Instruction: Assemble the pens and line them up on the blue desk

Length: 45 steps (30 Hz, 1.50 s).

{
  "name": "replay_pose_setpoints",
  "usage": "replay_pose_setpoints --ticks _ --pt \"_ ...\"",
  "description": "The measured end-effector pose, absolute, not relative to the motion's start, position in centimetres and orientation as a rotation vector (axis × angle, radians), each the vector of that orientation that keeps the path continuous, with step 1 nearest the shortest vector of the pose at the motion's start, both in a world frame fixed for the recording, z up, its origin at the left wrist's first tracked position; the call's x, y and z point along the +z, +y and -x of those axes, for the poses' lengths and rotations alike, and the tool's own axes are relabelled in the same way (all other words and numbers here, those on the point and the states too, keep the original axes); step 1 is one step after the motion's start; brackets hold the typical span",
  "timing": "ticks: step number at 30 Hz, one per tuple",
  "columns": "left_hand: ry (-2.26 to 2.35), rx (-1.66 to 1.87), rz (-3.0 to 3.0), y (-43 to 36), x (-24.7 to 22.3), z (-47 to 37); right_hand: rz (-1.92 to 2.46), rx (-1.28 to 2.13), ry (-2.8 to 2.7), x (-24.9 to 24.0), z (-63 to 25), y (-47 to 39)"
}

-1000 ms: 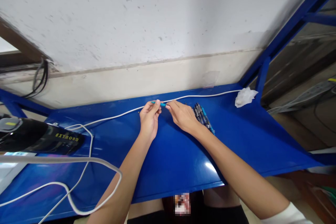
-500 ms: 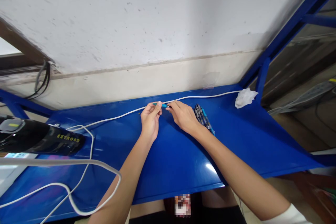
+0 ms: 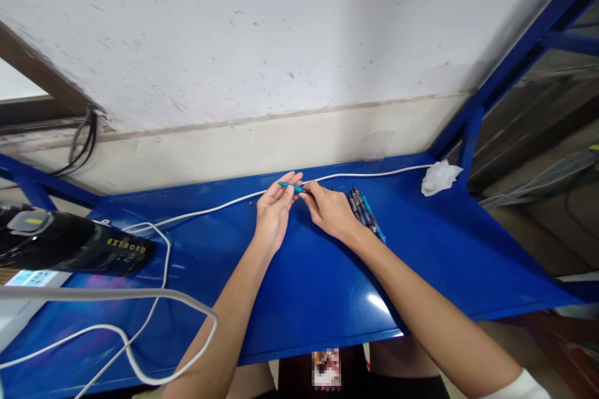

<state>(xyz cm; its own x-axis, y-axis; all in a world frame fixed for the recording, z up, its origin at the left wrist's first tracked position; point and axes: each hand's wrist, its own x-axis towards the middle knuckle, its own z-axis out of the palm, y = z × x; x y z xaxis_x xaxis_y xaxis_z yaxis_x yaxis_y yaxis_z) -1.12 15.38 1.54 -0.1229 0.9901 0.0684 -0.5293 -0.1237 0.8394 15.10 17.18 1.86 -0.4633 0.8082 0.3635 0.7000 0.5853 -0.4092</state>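
One pen (image 3: 298, 189) across left fingers (image 3: 289, 178)

a teal pen (image 3: 297, 189), dark at its right end, held aslant between left hand (image 3: 272, 210) and right hand (image 3: 330, 208).

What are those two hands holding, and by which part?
A slim teal-and-black plastic-looking pen: the left hand has its teal barrel, the right hand its dark end.

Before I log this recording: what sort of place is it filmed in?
Probably a small indoor workbench or workshop corner, though its exact use is unclear. A blue metal-looking table stands against a marked wall, with white cables running over it and a cluster of pens on top.
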Motion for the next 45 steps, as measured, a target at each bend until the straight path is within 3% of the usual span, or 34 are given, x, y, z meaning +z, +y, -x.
replay_pose_setpoints --ticks 31,45 --pt "0.896 1.854 -0.611 15.8 2.0 3.3 1.226 0.05 -2.252 2.3 -15.7 17.6" --pt "0.894 1.738 -0.682 15.7 1.6 1.9 1.162 0.13 -2.191 1.8 -15.4 17.8"
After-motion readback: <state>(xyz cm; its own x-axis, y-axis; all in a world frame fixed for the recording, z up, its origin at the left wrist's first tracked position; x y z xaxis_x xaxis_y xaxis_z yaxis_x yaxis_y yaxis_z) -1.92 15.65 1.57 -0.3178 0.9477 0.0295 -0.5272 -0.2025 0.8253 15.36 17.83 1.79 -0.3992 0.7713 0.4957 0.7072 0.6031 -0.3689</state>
